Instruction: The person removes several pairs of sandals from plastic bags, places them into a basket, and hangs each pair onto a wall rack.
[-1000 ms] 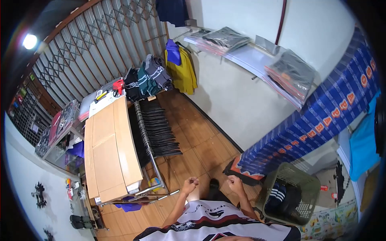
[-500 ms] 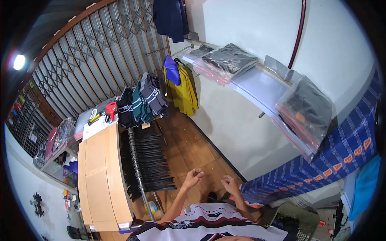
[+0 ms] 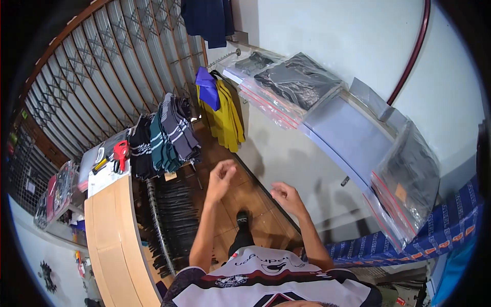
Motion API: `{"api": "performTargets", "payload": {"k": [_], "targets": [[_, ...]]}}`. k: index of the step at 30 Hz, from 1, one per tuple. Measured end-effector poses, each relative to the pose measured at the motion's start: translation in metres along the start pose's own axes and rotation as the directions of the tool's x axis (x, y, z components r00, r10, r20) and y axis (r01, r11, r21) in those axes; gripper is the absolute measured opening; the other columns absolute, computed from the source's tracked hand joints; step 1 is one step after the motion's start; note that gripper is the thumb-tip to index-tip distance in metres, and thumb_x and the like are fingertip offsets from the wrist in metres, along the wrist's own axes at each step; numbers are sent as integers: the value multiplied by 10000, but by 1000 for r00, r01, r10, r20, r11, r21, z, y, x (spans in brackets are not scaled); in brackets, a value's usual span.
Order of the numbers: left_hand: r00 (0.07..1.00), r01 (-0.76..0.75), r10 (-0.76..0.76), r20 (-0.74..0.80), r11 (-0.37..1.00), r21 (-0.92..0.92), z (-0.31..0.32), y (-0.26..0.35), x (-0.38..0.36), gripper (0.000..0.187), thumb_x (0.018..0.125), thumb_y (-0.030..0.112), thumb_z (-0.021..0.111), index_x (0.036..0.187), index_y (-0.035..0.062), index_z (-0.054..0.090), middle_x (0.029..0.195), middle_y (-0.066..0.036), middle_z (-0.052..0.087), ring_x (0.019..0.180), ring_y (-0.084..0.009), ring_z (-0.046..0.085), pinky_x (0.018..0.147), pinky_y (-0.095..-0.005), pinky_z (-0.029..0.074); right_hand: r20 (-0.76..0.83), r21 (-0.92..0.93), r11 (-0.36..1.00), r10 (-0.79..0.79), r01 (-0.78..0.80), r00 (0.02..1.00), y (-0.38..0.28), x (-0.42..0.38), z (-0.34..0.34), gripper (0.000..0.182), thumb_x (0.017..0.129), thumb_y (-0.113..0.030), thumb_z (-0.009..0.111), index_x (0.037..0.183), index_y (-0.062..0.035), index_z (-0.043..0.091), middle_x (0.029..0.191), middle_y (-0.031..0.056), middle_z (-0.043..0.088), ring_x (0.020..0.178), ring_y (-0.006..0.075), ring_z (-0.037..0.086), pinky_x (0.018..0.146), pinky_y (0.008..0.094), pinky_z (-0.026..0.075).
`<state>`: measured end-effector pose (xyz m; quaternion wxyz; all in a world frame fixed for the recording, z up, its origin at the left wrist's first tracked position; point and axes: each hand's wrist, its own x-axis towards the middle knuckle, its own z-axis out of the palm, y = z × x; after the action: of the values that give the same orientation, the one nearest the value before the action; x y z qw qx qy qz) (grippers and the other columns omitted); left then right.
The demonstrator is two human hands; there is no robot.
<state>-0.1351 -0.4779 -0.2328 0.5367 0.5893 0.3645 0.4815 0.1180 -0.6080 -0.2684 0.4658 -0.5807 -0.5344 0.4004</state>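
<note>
My left hand (image 3: 221, 179) is raised over the tiled floor with its fingers loosely bent and nothing in it. To its right, my right hand (image 3: 287, 198) hovers in front of the white wall, also empty, fingers half curled and apart. Neither touches anything. Left of my left hand, a rail bears many black hangers (image 3: 176, 212). Folded dark, green and grey striped garments (image 3: 176, 128) hang beyond it. Plastic-bagged dark clothes (image 3: 299, 79) lie on the wall shelf (image 3: 348, 128) at the right, with another bagged stack (image 3: 409, 174) nearer me.
A wooden-topped counter (image 3: 110, 230) stands at the left, with a red tool (image 3: 121, 153) at its far end. Yellow garments (image 3: 228, 120) hang in the corner by the folding metal gate (image 3: 102, 66). A blue printed sheet (image 3: 450, 215) borders the right.
Both my hands have risen and moved forward, still empty. My view has shifted, and a leg and shoe now show on the floor. The shelf appears nearer.
</note>
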Motion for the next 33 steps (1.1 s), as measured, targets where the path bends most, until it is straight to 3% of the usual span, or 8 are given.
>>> {"api": "performTargets", "payload": {"k": [4, 8, 15, 21, 23, 26, 29, 33], "targets": [[988, -127, 129, 79, 991, -36, -13, 30, 108, 316, 999, 152, 638, 1277, 10, 587, 1152, -55, 689, 996, -102, 623, 864, -243, 483, 11, 124, 980, -157, 154, 988, -75, 79, -11, 326, 977, -162, 649, 1254, 5, 616, 1054, 75, 703, 885, 91, 628, 763, 260, 522], [966, -208, 215, 142, 976, -65, -24, 63, 216, 311, 998, 138, 638, 1269, -5, 583, 1166, -70, 682, 1022, -115, 621, 907, -260, 477, -4, 236, 954, -192, 187, 981, -149, 158, -27, 336, 967, -101, 630, 1276, 29, 598, 1069, 118, 707, 898, 130, 657, 771, 275, 535], [888, -405, 394, 235, 914, -3, -35, 106, 382, 296, 958, 100, 667, 1208, -48, 613, 1138, -108, 699, 1036, -135, 639, 926, -278, 497, -318, 287, 894, -250, 344, 915, -256, 278, -57, 474, 957, -172, 657, 1365, 25, 516, 1163, 172, 675, 979, 191, 675, 806, 309, 563], [854, -494, 417, 312, 839, 230, -29, 110, 503, 400, 917, 197, 711, 1220, -49, 620, 1157, -159, 692, 1063, -206, 649, 941, -328, 502, -250, 407, 892, -101, 199, 963, -280, 407, -77, 780, 904, -264, 737, 1461, 89, 320, 1402, 283, 472, 1263, 354, 545, 990, 409, 530], [846, -519, 422, 326, 793, 321, -24, 104, 540, 464, 876, 250, 734, 1216, -48, 630, 1167, -215, 687, 1098, -280, 660, 957, -375, 505, -210, 391, 919, 134, -42, 968, -283, 451, -76, 750, 904, -262, 736, 1479, 30, 353, 1548, 231, 333, 1354, 366, 445, 1048, 502, 466], [836, -548, 416, 358, 676, 493, -14, 80, 593, 527, 860, 313, 739, 1238, -35, 621, 1199, -255, 664, 1144, -357, 636, 991, -416, 490, -93, 279, 938, 238, -204, 967, -257, 524, -87, 842, 876, -315, 750, 1516, 5, 305, 1602, 203, 248, 1407, 413, 358, 1099, 649, 346], [869, -494, 321, 377, 512, 702, -4, 62, 627, 633, 855, 366, 739, 1330, -12, 557, 1271, -284, 622, 1207, -419, 589, 1035, -446, 460, -175, 321, 885, 405, -337, 897, -257, 542, -72, 837, 864, -331, 739, 1526, -39, 316, 1614, 174, 246, 1431, 435, 313, 1107, 718, 251], [930, -352, 126, 344, 564, 747, 2, 38, 651, 658, 864, 392, 725, 1358, 3, 533, 1302, -279, 608, 1234, -414, 578, 1051, -446, 452, -209, 384, 811, 542, -441, 814, -233, 566, -69, 779, 851, -330, 730, 1505, -100, 375, 1591, 170, 302, 1419, 416, 344, 1118, 663, 289]]}}
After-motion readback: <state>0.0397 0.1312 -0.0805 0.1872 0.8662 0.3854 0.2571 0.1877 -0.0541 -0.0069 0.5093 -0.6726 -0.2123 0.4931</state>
